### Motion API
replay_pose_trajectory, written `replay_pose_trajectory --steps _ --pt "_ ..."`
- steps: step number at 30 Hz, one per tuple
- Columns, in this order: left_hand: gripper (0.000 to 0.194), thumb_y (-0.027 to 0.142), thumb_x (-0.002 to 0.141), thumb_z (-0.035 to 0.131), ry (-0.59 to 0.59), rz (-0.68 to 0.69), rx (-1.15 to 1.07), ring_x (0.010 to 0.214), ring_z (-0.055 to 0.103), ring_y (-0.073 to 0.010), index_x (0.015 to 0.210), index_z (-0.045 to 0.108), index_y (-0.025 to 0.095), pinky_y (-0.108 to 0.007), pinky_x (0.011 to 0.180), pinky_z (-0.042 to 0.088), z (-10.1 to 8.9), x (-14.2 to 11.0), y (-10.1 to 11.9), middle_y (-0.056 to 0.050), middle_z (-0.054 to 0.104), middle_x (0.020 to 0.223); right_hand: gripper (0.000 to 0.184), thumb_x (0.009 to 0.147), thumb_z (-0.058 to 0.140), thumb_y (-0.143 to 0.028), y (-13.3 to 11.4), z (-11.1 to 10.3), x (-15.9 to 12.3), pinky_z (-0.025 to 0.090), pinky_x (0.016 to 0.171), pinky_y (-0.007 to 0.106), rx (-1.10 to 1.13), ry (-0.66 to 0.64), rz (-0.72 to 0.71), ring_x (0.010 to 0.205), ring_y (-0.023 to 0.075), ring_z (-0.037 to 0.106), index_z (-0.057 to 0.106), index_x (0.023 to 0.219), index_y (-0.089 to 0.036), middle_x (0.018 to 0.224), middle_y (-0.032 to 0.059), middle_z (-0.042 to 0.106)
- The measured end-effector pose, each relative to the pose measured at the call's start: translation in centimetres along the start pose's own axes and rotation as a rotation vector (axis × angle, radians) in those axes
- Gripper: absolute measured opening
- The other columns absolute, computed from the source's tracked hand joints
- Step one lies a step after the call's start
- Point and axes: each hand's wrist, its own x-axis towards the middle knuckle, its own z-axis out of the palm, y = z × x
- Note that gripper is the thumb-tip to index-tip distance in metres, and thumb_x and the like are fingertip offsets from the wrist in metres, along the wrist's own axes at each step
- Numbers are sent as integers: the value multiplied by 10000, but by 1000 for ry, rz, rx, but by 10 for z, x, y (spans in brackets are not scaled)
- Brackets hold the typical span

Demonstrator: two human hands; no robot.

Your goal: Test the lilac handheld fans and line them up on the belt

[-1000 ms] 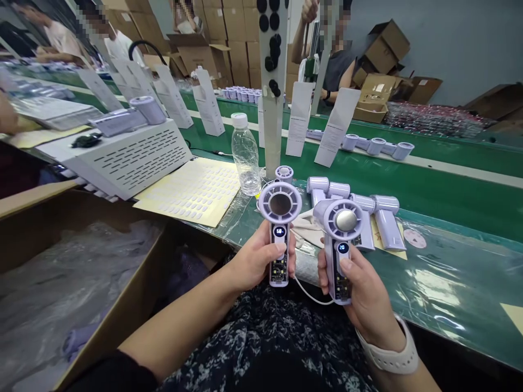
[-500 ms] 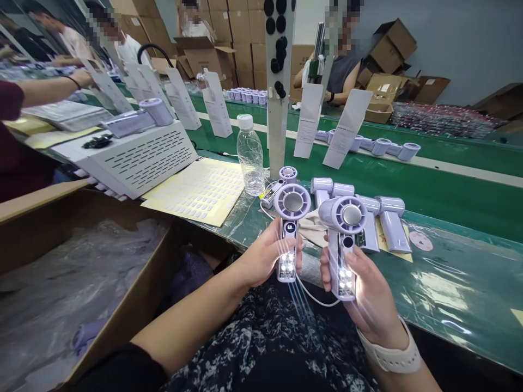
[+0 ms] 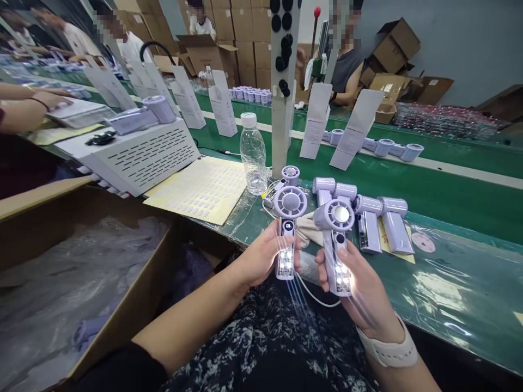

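Observation:
My left hand [image 3: 265,253] is closed round the handle of a lilac handheld fan [image 3: 290,202], its thumb on the front below a small lit display. Bright lights glow low on that handle. In my right hand [image 3: 363,283] is a second lilac handheld fan [image 3: 335,215], tilted a little, with a dark display and lit lower handle. Both fans face me, held up side by side at the table's front edge. Behind them, several more lilac fans [image 3: 394,223] lie on the green table, and another fan [image 3: 290,173] rests beside a white cable.
A clear plastic bottle [image 3: 253,158] stands beside a sticker sheet [image 3: 200,190]. Left of it is a slotted white metal box [image 3: 143,152] bearing a fan. An open carton [image 3: 159,261] with plastic bags sits at lower left. A post [image 3: 280,130] and white cards [image 3: 316,120] rise behind; co-workers are beyond.
My right hand has moved slightly left with its fan, bringing it nearer the left one. The left fan's display reading looks changed. At far left, a co-worker's arm has shifted lower.

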Motion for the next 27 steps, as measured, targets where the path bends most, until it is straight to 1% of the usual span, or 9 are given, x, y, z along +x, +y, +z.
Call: replay_pose_trajectory --steps 3,6,9,11,15,18,20,24,27 --pt "406 401 817 755 64 80 55 579 612 -139 999 446 211 -312 562 518 -11 0 3 25 616 851 643 840 790 -476 5 -4 21 536 542 338 -366 72 -47 614 213 655 469 1343 -237 862 37 728" --pt "425 453 837 759 122 162 129 675 656 -171 1026 470 205 -337 639 534 -22 -4 4 -9 646 918 560 821 788 -393 5 -2 43 566 821 521 -796 132 -190 921 345 718 582 1318 -239 1054 115 749" --pt "467 531 870 727 149 308 240 933 689 -251 1106 521 185 -419 877 528 -28 -13 0 -80 701 1016 404 874 713 -324 3 13 49 366 1117 678 -969 200 -508 1312 438 544 670 1263 -222 1314 181 660" --pt "496 561 910 673 126 403 319 1152 639 -295 1203 554 178 -461 1045 453 -30 -19 -4 -131 700 1182 403 897 705 -330 4 27 43 250 1213 665 -913 157 -635 1435 421 426 681 1287 -231 1432 173 591" --pt "589 626 957 554 72 523 573 1403 465 -342 1379 574 214 -518 1206 312 -42 -20 1 -146 542 1486 602 942 698 -433 9 50 28 420 1157 560 -522 -235 -296 1312 317 587 522 1507 -318 1393 98 651" --pt "690 731 974 322 39 617 835 1421 431 -363 1233 716 227 -538 1205 323 -69 -11 21 -146 517 1514 578 899 753 -500 9 59 26 554 993 465 -261 -389 -20 1061 265 697 620 1418 -283 1179 85 746" --pt "621 624 1033 288 198 585 1052 1349 503 -323 1154 755 232 -504 1173 380 -93 -2 35 -136 581 1423 516 874 776 -523 9 60 26 588 876 414 -129 -398 103 939 243 710 702 1307 -253 1099 85 763" --pt "318 314 986 504 679 356 1486 1162 547 -350 1116 753 165 -557 1074 429 -132 14 44 -173 631 1159 478 832 819 -515 10 57 21 583 770 361 -16 -333 170 894 239 708 744 1213 -238 1060 88 771" --pt "280 213 959 487 698 293 1538 1039 553 -342 953 761 155 -543 1003 459 -146 21 36 -166 624 1006 493 837 820 -503 11 50 13 574 851 379 -49 -314 124 964 247 705 711 1258 -271 1119 86 768"
